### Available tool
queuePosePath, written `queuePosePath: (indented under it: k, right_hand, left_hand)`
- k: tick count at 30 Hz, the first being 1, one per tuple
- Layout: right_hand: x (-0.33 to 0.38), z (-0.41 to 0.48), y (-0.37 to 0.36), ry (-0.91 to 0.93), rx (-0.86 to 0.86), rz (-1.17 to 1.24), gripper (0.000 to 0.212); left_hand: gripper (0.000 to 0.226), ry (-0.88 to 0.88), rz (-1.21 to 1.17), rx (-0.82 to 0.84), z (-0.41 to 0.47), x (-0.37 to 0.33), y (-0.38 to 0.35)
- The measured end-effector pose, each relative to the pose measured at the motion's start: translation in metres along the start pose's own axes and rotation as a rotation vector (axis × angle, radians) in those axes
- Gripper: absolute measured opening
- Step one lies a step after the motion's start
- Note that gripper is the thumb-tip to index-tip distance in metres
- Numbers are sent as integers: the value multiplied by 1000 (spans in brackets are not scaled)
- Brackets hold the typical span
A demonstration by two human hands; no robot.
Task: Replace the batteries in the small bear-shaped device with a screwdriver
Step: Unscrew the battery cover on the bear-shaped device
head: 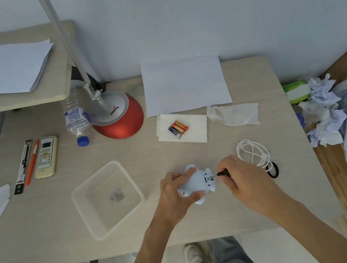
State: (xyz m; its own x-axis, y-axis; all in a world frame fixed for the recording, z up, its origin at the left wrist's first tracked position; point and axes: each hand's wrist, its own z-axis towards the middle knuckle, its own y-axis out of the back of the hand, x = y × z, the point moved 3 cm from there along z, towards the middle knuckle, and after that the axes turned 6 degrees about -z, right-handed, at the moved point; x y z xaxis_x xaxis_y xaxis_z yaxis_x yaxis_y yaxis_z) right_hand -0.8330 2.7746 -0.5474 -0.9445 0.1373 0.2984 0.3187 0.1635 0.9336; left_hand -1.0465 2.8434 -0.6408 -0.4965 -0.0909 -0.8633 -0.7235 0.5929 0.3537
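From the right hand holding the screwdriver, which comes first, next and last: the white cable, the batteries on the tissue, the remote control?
1. White cable: just beyond the right hand, slightly to its right.
2. Batteries: farther back on the tissue, mid-table.
3. Remote control: far left side of the table.

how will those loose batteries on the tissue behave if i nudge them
The batteries are round cylinders lying on their sides, so they would probably roll. The tissue beneath looks thin and soft, so it may slow them slightly, or slide along with them.
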Motion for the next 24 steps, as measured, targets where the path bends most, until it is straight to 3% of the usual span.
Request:
queuePosePath:
  k: [5, 8, 13, 21, 24]
  right_hand:
    - [4, 2, 2, -46, 11, 38, 7]
    - [3, 0, 4, -54, 18, 66, 19]
    - [3, 1, 5, -77, 17, 47, 4]
    - [2, -1, 4, -88, 42, 88, 21]
    - [2, -1, 4, -82, 28, 75, 11]
  left_hand:
    - [71, -1, 4, -2, 0, 0, 0]
    - [71, -7, 8, -2, 0, 1, -2]
    - [70, -13, 20, -5, -2, 1, -3]
    - [71, -17, 24, -4, -2, 2, -2]
    - [70, -21, 24, -7, -2, 2, -2]
